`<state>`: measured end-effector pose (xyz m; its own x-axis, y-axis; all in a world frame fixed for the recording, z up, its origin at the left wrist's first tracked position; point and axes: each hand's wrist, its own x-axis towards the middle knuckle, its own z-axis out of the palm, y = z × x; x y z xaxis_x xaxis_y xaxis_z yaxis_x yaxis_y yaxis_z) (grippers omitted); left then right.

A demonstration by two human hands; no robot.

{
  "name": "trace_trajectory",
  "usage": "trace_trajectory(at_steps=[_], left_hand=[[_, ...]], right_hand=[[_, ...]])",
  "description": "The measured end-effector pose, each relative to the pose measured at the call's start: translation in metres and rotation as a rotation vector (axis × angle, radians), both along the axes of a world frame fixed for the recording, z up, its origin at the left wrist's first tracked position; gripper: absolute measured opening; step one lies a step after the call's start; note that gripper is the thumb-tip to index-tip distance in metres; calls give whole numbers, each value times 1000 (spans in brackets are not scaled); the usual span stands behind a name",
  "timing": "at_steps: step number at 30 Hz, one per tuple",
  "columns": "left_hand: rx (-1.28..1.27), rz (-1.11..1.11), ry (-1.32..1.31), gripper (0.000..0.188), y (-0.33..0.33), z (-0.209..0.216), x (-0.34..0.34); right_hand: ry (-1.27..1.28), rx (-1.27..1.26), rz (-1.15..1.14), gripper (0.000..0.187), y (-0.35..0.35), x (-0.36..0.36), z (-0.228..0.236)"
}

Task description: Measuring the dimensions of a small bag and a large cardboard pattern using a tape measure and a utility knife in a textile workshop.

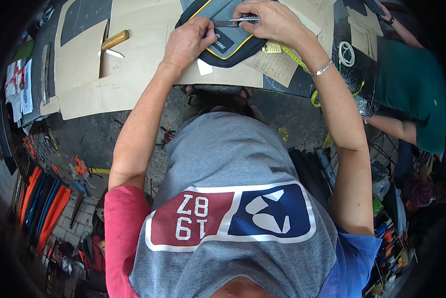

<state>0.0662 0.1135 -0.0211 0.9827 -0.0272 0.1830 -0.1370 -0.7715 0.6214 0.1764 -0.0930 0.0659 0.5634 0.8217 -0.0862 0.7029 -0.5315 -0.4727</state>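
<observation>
A grey bag (239,41) with yellow piping and black edges lies on the table at the top of the view. It bears a dark rectangular label (224,43). My left hand (188,42) is closed on the bag's left side, its thumb and finger pinched together beside the label. Over the bag, my right hand (272,21) grips a slim cutter knife (244,21), whose flat blade points left toward my left fingertips. What exactly my left fingertips pinch is hidden. A yellow measuring tape (293,55) runs out from under my right wrist.
Brown pattern sheets (84,94) cover much of the table. On them lies a wooden-handled tool (116,39). A white tape roll (346,53) sits at the right, and a person in a green shirt (407,89) is close by. Orange and dark material (46,203) stands at lower left.
</observation>
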Motion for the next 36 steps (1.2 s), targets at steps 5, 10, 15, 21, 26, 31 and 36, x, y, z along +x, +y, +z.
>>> trace_trajectory(at_steps=[5, 10, 15, 21, 26, 31, 36], left_hand=[[5, 56, 23, 17, 0, -1, 0], [-34, 15, 7, 17, 1, -2, 0], [-35, 13, -16, 17, 0, -4, 1], [-40, 16, 8, 18, 1, -5, 0], [23, 53, 24, 18, 1, -6, 1], [-9, -2, -20, 19, 2, -8, 1], [-9, 0, -21, 20, 2, -8, 0]], right_hand=[[28, -2, -11, 22, -1, 2, -3], [10, 12, -4, 22, 0, 2, -3], [22, -4, 18, 22, 0, 3, -3], [58, 7, 12, 20, 1, 5, -5], [65, 27, 24, 20, 1, 7, -6], [82, 12, 5, 20, 2, 7, -6], [111, 8, 11, 19, 1, 8, -5]])
